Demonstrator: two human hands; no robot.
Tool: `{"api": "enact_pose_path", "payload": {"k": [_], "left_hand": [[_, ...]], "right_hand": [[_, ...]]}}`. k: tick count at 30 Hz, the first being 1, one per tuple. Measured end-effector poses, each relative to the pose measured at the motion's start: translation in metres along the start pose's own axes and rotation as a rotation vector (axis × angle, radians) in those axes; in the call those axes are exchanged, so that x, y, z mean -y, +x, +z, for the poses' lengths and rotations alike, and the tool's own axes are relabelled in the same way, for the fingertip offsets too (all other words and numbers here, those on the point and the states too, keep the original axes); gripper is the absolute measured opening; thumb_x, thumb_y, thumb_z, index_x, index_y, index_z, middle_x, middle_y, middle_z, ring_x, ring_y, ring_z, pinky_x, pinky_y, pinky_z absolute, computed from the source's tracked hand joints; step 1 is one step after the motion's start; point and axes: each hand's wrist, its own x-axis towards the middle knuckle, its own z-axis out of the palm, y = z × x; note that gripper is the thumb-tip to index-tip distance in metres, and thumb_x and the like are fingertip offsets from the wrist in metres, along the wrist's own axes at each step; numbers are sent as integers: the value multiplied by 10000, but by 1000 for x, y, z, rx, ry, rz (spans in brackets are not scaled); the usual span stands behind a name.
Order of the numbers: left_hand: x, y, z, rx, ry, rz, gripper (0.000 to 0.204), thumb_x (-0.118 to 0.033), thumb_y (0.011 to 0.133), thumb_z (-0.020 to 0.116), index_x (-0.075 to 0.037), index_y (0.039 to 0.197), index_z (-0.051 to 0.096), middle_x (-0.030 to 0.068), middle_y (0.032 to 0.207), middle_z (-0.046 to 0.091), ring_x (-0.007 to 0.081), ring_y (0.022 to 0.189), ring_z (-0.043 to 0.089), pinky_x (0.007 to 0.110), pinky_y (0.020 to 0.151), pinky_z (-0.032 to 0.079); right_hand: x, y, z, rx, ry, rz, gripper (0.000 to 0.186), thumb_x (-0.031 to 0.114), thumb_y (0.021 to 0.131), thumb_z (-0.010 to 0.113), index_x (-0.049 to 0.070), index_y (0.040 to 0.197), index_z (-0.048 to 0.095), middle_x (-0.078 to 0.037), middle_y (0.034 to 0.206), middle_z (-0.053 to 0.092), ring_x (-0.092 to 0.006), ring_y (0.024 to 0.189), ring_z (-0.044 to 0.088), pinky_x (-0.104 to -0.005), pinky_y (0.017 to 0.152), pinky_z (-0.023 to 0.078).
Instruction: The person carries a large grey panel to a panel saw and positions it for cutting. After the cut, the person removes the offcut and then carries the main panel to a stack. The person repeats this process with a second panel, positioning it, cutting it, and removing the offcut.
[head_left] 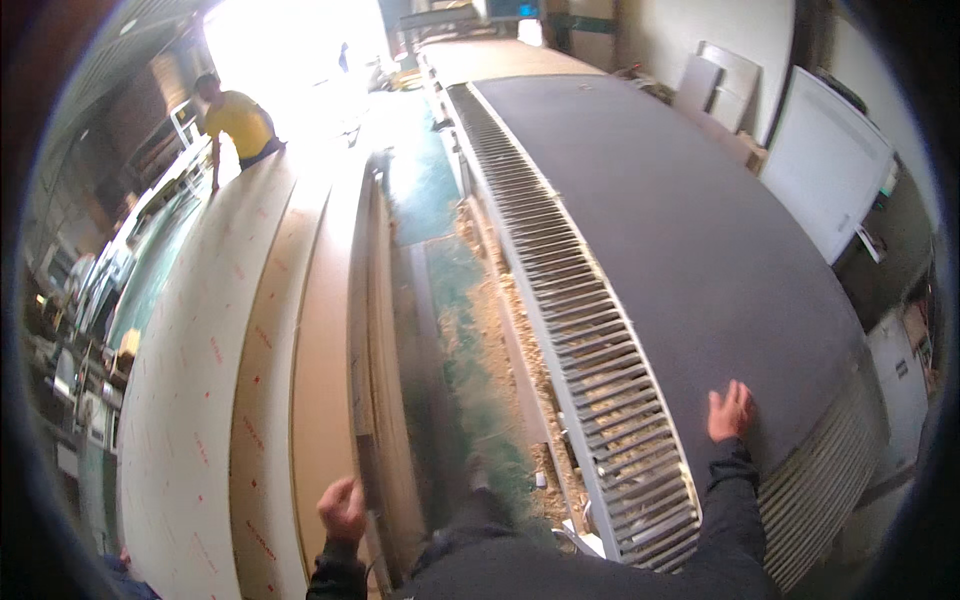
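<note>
A large dark grey panel point(680, 240) lies flat on the slatted machine bed to my right. Over its near left part is my right hand point(730, 410), fingers spread and holding nothing; whether it touches the surface I cannot tell. My left hand point(342, 510) is curled into a loose fist beside the near edge of a brown board point(325, 400), with nothing visible in it. That board belongs to a stack with pale, red-marked sheets point(190, 400) lying in overlapping steps on my left.
A narrow floor aisle point(480, 400) with sawdust runs between the stack and the slatted bed point(600, 380). Across the stack stands a person in a yellow shirt point(240, 125). Blue clothing point(125, 580) shows at the lower left. A white board point(830, 165) leans at the right.
</note>
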Motion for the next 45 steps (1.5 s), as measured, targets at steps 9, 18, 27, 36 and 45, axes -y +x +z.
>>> {"api": "enact_pose_path", "payload": {"k": [9, 18, 27, 36, 45], "left_hand": [[-25, 284, 100, 122, -107, 204, 134, -35, 835, 674, 26, 954, 688, 112, 846, 716, 160, 769, 681, 300, 727, 552], [37, 491, 189, 131, -426, -141, 135, -51, 890, 654, 41, 989, 661, 71, 861, 691, 130, 801, 639, 268, 761, 518], [61, 701, 254, 64, -240, -20, 129, -32, 897, 649, 48, 999, 648, 64, 844, 682, 137, 758, 640, 261, 732, 527], [156, 882, 322, -30, -380, -217, 128, -36, 887, 628, 60, 966, 654, 63, 825, 684, 118, 731, 627, 260, 702, 517], [190, 1172, 396, 40, -398, -247, 190, -10, 881, 632, 68, 1055, 635, 104, 921, 692, 154, 842, 651, 279, 798, 523]], "right_hand": [[-16, -2, 6, -37, -35, -66, 530, 264, 948, 588, 37, 1404, 439, -201, 1444, 412, -387, 1342, 391, -482, 1126, 304], [125, 145, 59, -239, 123, 641, 435, 194, 925, 629, -38, 1275, 515, -244, 1312, 524, -376, 1229, 501, -439, 1052, 402], [548, 429, 109, -289, 614, -281, 303, 71, 812, 669, 11, 1105, 615, -161, 1194, 603, -333, 1153, 559, -445, 1013, 448], [820, 628, 181, -171, 845, -518, 238, 77, 804, 689, -1, 1021, 631, -183, 1094, 641, -351, 1042, 620, -424, 914, 496], [998, 768, 224, -30, 829, -317, 198, 70, 818, 682, 7, 1002, 644, -163, 1037, 658, -315, 936, 652, -380, 791, 536]]}}
